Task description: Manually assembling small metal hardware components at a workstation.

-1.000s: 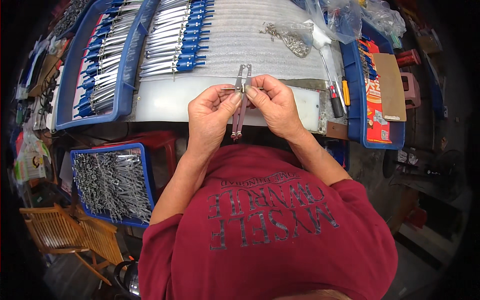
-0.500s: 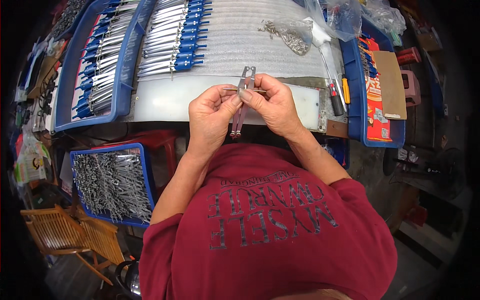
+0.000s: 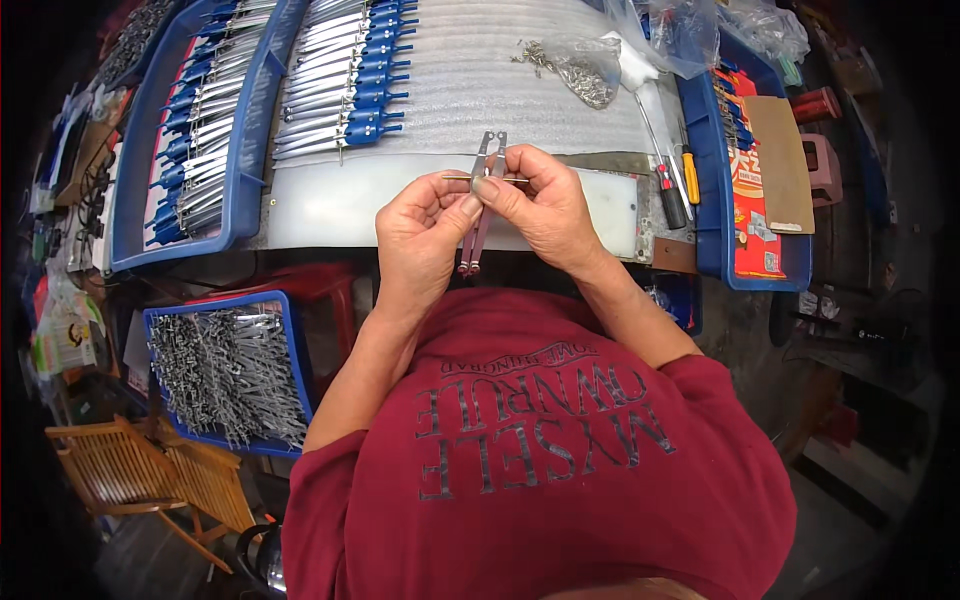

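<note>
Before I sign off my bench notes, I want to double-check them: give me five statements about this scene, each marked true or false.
1. The left hand and right hand both hold the metal strips. True.
2. The yellow-handled tool lies left of both hands. False: the yellow-handled tool lies to their right.
3. The clear bag lies on the foam sheet. True.
4. The lower-left tray is red. False: the lower-left tray is blue.
5. The chair is wooden. True.
</note>
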`<state>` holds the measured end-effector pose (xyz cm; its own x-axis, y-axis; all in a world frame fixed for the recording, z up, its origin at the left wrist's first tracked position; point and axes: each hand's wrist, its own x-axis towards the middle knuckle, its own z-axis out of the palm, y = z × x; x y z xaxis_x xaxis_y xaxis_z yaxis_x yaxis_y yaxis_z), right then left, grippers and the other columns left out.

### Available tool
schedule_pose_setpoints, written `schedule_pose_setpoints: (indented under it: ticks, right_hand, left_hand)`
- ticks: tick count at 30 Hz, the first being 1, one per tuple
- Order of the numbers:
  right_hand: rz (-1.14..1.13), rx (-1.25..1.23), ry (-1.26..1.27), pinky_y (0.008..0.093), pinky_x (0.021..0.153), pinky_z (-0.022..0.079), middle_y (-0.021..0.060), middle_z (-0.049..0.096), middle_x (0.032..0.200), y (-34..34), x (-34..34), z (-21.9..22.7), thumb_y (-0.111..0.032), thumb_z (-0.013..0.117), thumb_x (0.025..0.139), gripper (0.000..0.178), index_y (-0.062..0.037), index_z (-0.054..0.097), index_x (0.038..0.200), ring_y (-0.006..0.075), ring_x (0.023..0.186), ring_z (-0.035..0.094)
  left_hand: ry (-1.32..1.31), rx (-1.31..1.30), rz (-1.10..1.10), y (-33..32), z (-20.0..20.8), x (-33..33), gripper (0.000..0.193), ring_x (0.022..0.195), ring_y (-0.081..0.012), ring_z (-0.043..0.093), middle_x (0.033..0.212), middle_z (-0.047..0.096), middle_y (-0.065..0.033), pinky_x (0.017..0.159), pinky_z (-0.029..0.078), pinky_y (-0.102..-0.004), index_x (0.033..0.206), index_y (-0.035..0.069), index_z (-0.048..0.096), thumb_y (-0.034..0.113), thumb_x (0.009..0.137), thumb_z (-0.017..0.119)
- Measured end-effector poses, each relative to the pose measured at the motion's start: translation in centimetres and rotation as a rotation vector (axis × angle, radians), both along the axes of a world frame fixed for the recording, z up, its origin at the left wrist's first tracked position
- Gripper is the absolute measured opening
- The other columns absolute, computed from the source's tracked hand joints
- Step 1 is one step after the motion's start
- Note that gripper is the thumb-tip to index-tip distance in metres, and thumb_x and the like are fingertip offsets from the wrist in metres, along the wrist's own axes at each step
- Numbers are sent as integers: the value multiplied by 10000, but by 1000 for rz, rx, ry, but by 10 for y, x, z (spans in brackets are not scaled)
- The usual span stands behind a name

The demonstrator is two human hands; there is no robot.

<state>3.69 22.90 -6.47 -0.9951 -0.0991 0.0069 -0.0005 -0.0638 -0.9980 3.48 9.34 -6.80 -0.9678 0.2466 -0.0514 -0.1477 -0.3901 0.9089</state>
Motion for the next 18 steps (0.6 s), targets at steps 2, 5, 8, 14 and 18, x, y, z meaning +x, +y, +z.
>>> schedule_pose_setpoints:
  ticks: [2,5,8,14,18]
  right_hand:
    - [-10,27,34,166,573,372,-14,510,729,-1,-1,1,-122,555,784,140,-1,510,839,30,655,442]
    - [-15,117,39,163,566,366,-15,504,719,2,-1,-4,-120,557,782,136,-2,510,829,29,648,436]
    - [-52,161,74,164,551,360,-16,500,700,2,-1,-5,-122,561,779,128,-7,508,792,29,637,429]
    - [-103,158,96,169,523,346,-22,485,657,-1,0,-8,-137,563,782,153,-24,485,714,25,609,408]
    - [-117,169,89,169,512,339,-26,476,641,-2,1,-8,-142,560,785,169,-28,476,692,22,598,396]
  left_hand:
    - [0,-1,6,0,1,0,189,726,-88,529,828,571,-65,648,421,-188,942,-41,518,2,759,538]
    - [-10,8,-12,1,1,0,183,725,-88,529,831,571,-64,649,421,-188,933,-44,522,-3,755,540]
    - [-7,7,-13,2,1,0,176,725,-88,530,833,570,-63,652,422,-190,924,-44,527,-6,753,542]
    - [-26,23,13,3,1,1,142,683,-69,529,790,571,-61,607,432,-171,891,-50,532,5,761,550]
    - [-34,16,10,3,2,1,137,675,-68,529,781,573,-59,601,432,-171,882,-47,536,11,760,554]
